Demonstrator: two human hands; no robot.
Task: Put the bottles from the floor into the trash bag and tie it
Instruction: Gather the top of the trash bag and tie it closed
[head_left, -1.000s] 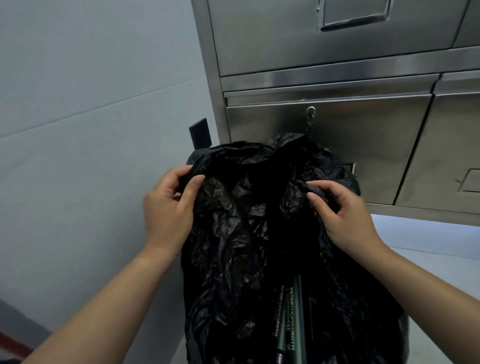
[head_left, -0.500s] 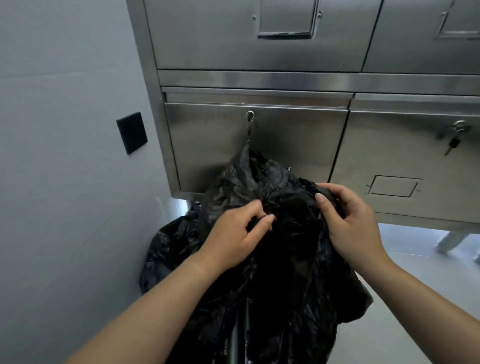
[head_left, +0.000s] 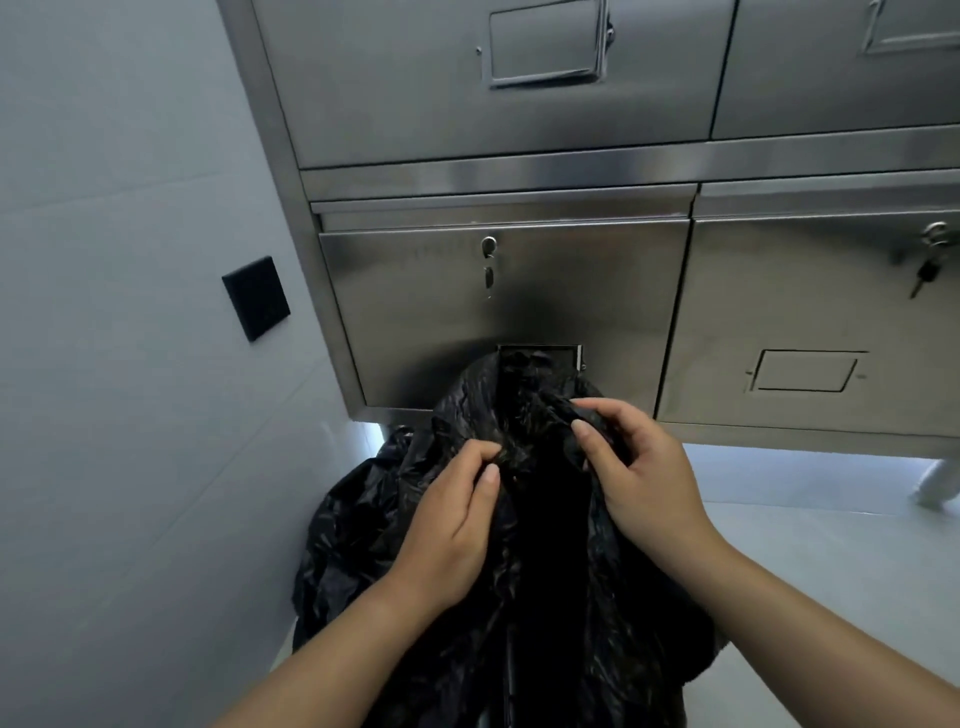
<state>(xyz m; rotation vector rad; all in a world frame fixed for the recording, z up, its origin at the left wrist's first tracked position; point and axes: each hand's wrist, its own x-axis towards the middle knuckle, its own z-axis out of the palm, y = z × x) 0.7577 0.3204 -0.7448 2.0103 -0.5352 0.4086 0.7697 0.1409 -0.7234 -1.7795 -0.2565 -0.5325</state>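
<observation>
- Two bare hands on one crinkled, glossy black plastic trash bag (head_left: 395, 525), low in front of a brushed stainless-steel cabinet (head_left: 519, 322) and beside a pale grey wall (head_left: 114, 364).
- Left hand (head_left: 447, 525): thumb and forefinger pinching a fold of film near the gathered top.
- Right hand (head_left: 639, 478): fingers curled, gripping bunched plastic at the neck.
- Neck untied, bag body slumped and creased.
</observation>
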